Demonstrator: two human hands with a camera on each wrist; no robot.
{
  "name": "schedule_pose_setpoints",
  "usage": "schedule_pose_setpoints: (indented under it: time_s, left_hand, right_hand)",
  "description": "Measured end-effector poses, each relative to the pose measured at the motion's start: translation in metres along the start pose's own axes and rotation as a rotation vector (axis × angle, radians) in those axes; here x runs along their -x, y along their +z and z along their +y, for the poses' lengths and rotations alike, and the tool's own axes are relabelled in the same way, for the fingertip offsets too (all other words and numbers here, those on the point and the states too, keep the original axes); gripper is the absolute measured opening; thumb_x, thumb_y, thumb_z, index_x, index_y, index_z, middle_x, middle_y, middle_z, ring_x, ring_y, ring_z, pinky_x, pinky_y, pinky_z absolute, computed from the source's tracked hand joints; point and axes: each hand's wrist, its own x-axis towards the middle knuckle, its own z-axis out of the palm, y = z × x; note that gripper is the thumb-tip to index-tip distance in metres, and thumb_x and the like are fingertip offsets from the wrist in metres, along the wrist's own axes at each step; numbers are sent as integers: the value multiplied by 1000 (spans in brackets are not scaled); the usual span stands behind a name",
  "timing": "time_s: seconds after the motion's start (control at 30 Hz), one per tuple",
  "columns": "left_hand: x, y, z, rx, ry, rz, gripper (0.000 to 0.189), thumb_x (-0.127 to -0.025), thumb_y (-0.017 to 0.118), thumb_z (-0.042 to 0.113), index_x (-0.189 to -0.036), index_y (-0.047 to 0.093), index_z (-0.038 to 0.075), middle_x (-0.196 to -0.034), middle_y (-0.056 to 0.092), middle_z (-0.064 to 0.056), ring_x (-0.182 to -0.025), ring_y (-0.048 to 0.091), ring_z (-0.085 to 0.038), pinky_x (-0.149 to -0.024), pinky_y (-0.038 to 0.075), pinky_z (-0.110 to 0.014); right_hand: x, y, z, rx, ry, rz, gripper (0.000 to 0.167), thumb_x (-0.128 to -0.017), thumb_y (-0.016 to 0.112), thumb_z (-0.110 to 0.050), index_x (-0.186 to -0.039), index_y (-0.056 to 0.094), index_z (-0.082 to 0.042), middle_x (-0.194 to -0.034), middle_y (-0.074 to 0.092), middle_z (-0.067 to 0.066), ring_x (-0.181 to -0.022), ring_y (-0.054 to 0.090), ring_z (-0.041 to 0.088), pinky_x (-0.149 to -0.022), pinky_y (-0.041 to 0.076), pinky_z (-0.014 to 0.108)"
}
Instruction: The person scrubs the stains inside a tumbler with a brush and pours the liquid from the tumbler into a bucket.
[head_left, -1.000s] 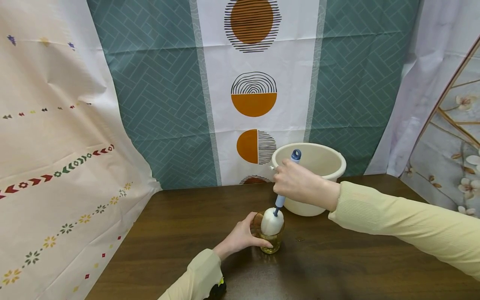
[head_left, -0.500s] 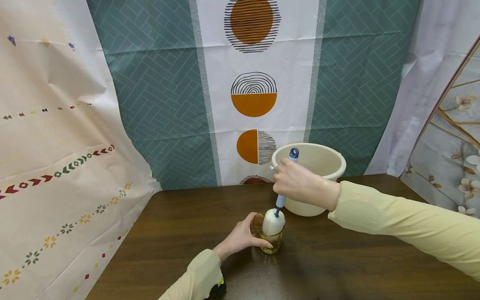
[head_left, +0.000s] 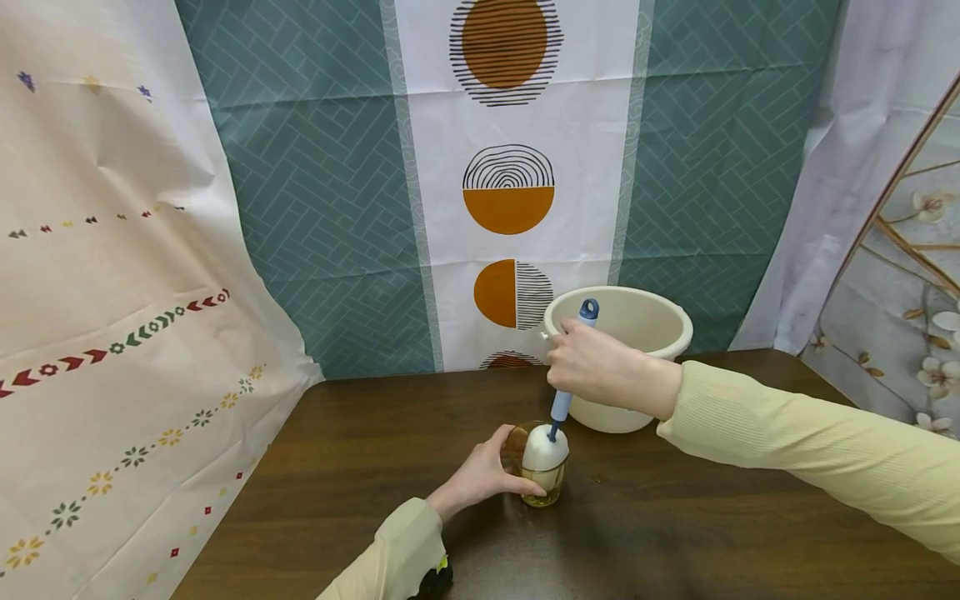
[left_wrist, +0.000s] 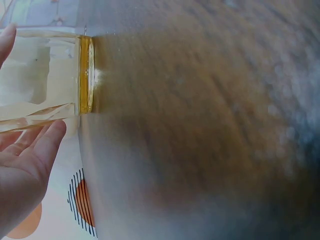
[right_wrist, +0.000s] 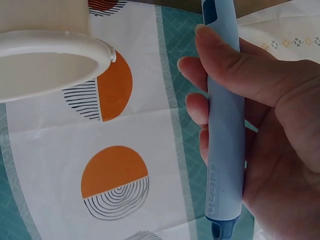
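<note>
Left hand [head_left: 483,473] curled round amber glass [head_left: 552,490], thumb on near side, glass upright on table [head_left: 360,467]. Right hand [head_left: 596,364] grips blue-handled brush [right_wrist: 225,145], tilted; white sponge head [head_left: 544,450] sits inside glass, short of its base. Cream tub [head_left: 607,419] stands on table behind right hand, patterned cloth [head_left: 315,208] hanging beyond.

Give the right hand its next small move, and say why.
I'd suggest the right hand lower the brush with light-blue handle and rounded white head slightly deeper into the transparent amber glass: the left wrist view shows a gap between the head and the glass's base, and the left hand grips the glass.
</note>
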Motion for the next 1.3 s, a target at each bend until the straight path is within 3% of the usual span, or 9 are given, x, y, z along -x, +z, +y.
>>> schedule_pose_setpoints:
  time_s: [0.63, 0.93, 1.3]
  left_hand:
    - [-1, 0, 0, -23, 16, 2, 69, -64, 83, 27, -119, 44, 13, -106, 56, 2, -98, 52, -14, -76, 45, -30]
    - [0, 0, 1, -18, 19, -3, 74, -64, 83, 26, -123, 42, 4, -105, 56, 3, -97, 53, -12, -76, 45, -29]
    - [1, 1, 2, 6, 27, -6, 73, -65, 83, 22, -122, 42, 3, -105, 56, 1, -96, 54, -12, -73, 46, -28]
  right_hand:
    - [-3, 7, -8, -42, 2, -22, 7, -73, 75, -20, -69, 70, -20, -69, 63, -4, -63, 53, 17, -56, 35, 27]
    - [-5, 10, -13, -51, -7, -49, 5, -73, 76, -21, -72, 71, -20, -70, 63, -3, -65, 54, 16, -62, 38, 29]
    - [-4, 13, -17, -30, -19, -42, 9, -72, 76, -18, -70, 68, -22, -68, 62, -5, -63, 53, 16, -60, 36, 28]
